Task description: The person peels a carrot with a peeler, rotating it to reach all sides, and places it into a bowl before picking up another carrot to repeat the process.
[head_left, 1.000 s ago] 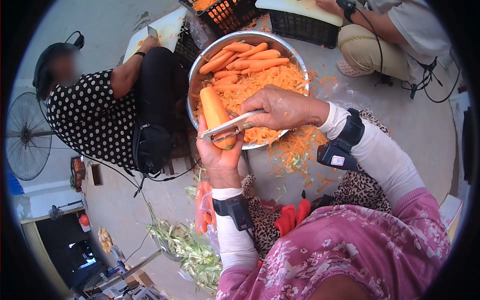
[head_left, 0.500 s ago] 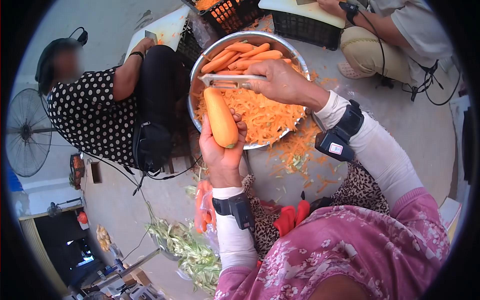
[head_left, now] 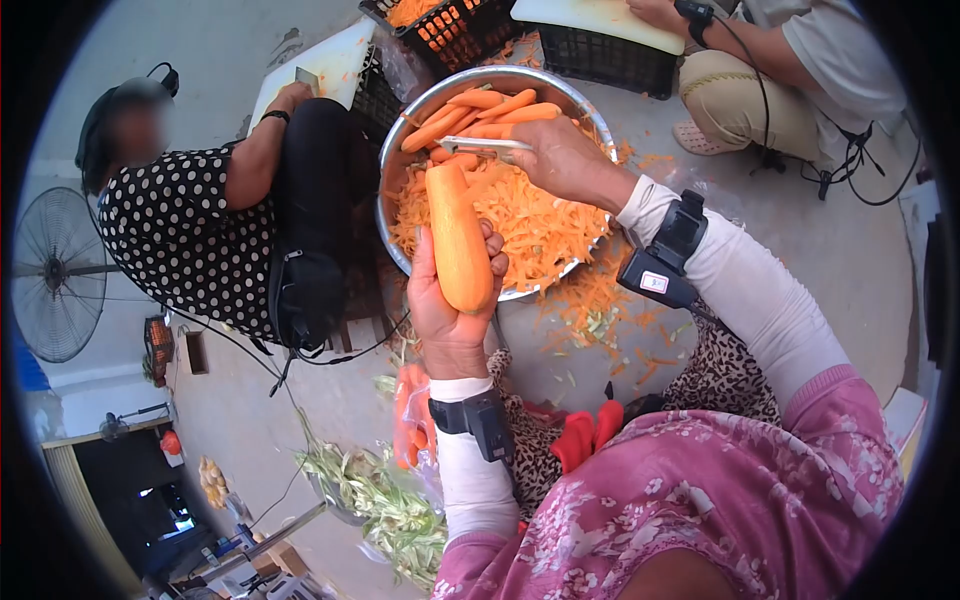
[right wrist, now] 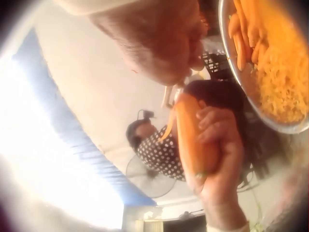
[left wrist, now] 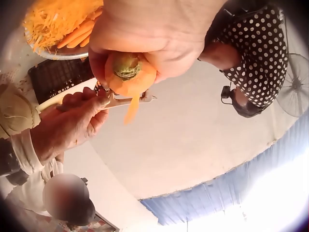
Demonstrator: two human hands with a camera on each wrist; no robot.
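In the head view my left hand grips a thick orange carrot from below, fingers wrapped round its side. The carrot's green stem end faces the left wrist camera. My right hand holds a pale-handled peeler just past the carrot's far end. A thin strip of peel hangs beside the peeler in the left wrist view. Beneath both hands stands a metal basin with whole carrots at its far side and a heap of orange peelings nearer me.
Peelings lie scattered on the floor right of the basin. Leafy husks and a plastic bag of carrots lie left of me. One person sits at left, another at right, beside black crates.
The peeler went from the carrot's near end to beyond its far end, then dropped slightly. The carrot has shifted a little right and toward me in my left hand.
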